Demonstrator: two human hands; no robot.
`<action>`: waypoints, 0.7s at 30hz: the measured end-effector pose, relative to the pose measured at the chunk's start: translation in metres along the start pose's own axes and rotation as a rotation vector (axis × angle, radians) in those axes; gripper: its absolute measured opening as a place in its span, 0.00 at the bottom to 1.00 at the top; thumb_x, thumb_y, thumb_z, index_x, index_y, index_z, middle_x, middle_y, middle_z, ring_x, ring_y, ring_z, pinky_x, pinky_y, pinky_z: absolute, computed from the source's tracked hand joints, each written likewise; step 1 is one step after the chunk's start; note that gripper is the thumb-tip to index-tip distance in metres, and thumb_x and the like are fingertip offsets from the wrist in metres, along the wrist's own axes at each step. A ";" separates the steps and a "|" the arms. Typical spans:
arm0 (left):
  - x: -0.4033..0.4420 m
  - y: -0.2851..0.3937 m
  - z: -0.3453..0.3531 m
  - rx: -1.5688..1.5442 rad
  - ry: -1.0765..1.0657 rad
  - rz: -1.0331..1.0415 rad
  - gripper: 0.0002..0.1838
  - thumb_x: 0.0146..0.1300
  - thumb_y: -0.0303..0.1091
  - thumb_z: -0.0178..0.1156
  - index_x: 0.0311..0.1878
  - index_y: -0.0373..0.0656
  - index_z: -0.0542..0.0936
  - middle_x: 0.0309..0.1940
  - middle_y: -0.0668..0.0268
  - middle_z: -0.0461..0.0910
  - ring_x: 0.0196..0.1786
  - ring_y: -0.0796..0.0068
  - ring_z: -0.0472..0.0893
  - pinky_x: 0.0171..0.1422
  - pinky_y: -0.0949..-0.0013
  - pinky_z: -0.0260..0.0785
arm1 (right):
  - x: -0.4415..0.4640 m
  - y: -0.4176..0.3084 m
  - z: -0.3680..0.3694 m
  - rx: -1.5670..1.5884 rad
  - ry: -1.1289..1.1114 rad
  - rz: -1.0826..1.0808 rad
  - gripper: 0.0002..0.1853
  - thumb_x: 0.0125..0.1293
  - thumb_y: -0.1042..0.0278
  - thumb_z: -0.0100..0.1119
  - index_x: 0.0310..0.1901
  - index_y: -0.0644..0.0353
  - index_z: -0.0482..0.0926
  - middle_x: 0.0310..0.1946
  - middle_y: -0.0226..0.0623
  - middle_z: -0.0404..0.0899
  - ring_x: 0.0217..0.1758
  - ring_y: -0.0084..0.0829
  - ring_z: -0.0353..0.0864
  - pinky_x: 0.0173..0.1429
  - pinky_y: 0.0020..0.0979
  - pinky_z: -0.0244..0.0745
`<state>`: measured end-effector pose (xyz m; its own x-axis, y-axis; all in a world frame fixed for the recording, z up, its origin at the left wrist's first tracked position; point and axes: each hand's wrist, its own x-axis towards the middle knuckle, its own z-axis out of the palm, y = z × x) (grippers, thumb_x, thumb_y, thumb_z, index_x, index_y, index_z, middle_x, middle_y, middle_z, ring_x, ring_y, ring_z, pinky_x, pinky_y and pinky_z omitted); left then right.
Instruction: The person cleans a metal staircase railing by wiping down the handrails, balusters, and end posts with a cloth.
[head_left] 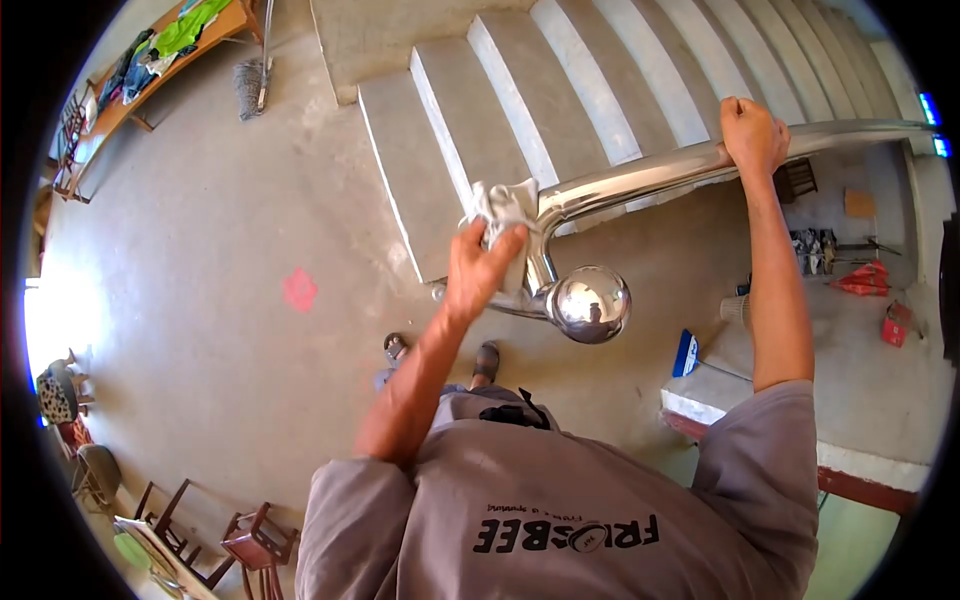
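Note:
My left hand (480,262) is closed on a crumpled white cloth (508,205), pressed against the curved end of a shiny metal handrail (640,178). My right hand (752,138) is closed around the same rail, farther up the stairs; part of its grip is hidden from above. Below the rail's bend, a polished metal ball (590,304) tops the end post and reflects the room. The cloth hides part of the bent tubing near my left fingers.
Concrete stairs (520,110) rise beyond the rail. A wooden bench (165,75) with clothes and a grey mop (250,88) stand far left. Wooden stools (260,540) are at lower left. A blue-and-white box (685,353) sits on a ledge at right, near a red box (896,325).

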<state>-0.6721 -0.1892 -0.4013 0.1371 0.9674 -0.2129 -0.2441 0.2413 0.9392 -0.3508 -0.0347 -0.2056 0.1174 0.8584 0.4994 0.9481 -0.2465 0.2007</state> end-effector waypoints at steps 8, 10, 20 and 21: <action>-0.100 0.027 0.027 -0.263 0.005 0.046 0.16 0.62 0.30 0.69 0.53 0.40 0.82 0.46 0.67 0.85 0.49 0.77 0.79 0.53 0.69 0.72 | -0.001 0.000 0.002 0.007 0.035 -0.001 0.23 0.68 0.52 0.45 0.21 0.54 0.79 0.08 0.33 0.75 0.16 0.33 0.74 0.59 0.31 0.64; -0.109 0.035 0.019 -0.004 -0.117 0.235 0.15 0.56 0.28 0.71 0.48 0.43 0.85 0.50 0.59 0.83 0.55 0.63 0.81 0.60 0.61 0.73 | -0.006 -0.003 -0.003 0.028 0.007 0.010 0.22 0.68 0.52 0.45 0.21 0.54 0.79 0.08 0.32 0.75 0.16 0.33 0.73 0.60 0.30 0.63; -0.068 0.125 0.033 0.151 -0.351 -0.070 0.14 0.62 0.36 0.69 0.48 0.40 0.85 0.44 0.60 0.84 0.44 0.72 0.83 0.47 0.66 0.77 | -0.015 0.009 -0.011 0.348 -0.008 0.072 0.19 0.68 0.56 0.49 0.26 0.57 0.83 0.12 0.34 0.77 0.24 0.28 0.79 0.60 0.31 0.69; -0.073 0.118 0.030 0.154 -0.341 -0.052 0.14 0.62 0.36 0.69 0.48 0.40 0.85 0.44 0.60 0.84 0.44 0.72 0.83 0.47 0.66 0.77 | -0.011 0.013 -0.006 0.564 -0.044 0.114 0.17 0.69 0.58 0.51 0.30 0.60 0.85 0.17 0.36 0.81 0.32 0.26 0.83 0.59 0.31 0.73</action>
<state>-0.6821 -0.2337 -0.2667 0.4637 0.8668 -0.1837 -0.0847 0.2497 0.9646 -0.3412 -0.0502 -0.2032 0.2291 0.8614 0.4533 0.9382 -0.0712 -0.3388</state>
